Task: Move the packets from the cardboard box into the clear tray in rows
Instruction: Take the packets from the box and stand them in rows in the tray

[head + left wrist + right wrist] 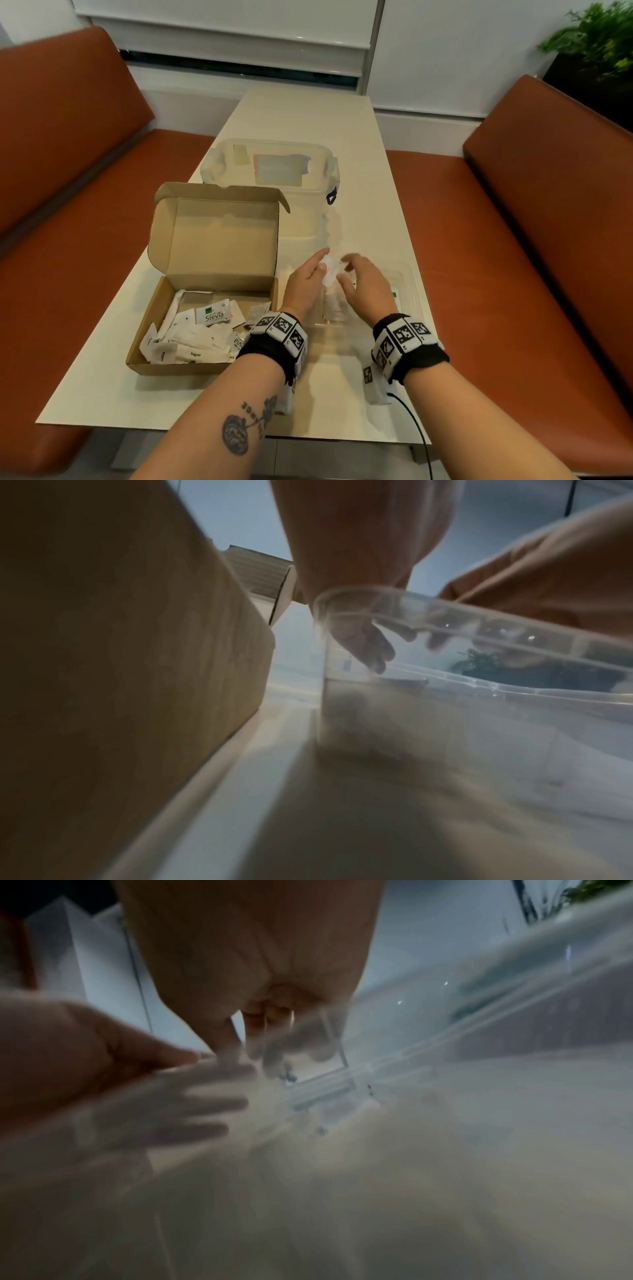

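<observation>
1. Hovering over the shallow clear plastic tray (412, 291), just right of the open brown cardboard box (205, 274), both hands meet.
2. Left hand (306, 279) pinches a small white paper packet (330, 274); right hand (364, 284) has relaxed fingers beside it, grip unclear.
3. More white packets (191, 335) lie in the box on the cream tabletop (308, 113).

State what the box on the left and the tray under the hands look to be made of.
Cardboard box: brown corrugated card, matte, with folded flaps. Clear tray: see-through, probably rigid plastic, glossy; fingers show through its wall.
</observation>
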The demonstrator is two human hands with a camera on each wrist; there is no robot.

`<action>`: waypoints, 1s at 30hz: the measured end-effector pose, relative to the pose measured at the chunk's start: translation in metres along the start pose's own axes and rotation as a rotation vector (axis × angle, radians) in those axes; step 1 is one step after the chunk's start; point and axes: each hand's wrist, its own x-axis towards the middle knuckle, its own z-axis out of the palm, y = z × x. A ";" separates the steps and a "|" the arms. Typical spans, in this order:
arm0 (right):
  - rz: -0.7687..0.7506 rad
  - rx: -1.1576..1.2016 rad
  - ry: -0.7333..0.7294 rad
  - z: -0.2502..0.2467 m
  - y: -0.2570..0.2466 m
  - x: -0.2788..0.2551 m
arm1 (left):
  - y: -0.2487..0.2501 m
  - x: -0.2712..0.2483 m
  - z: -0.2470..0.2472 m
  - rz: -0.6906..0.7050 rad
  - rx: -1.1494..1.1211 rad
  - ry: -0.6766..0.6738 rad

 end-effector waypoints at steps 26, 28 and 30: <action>0.233 0.099 -0.131 0.003 0.010 -0.021 | 0.002 -0.003 -0.003 -0.187 0.418 0.198; 0.196 -0.025 -0.108 0.006 0.011 -0.021 | 0.001 -0.004 -0.004 -0.201 0.410 0.199; 0.152 -0.138 -0.108 0.007 0.012 -0.019 | 0.001 -0.006 -0.004 -0.200 0.408 0.193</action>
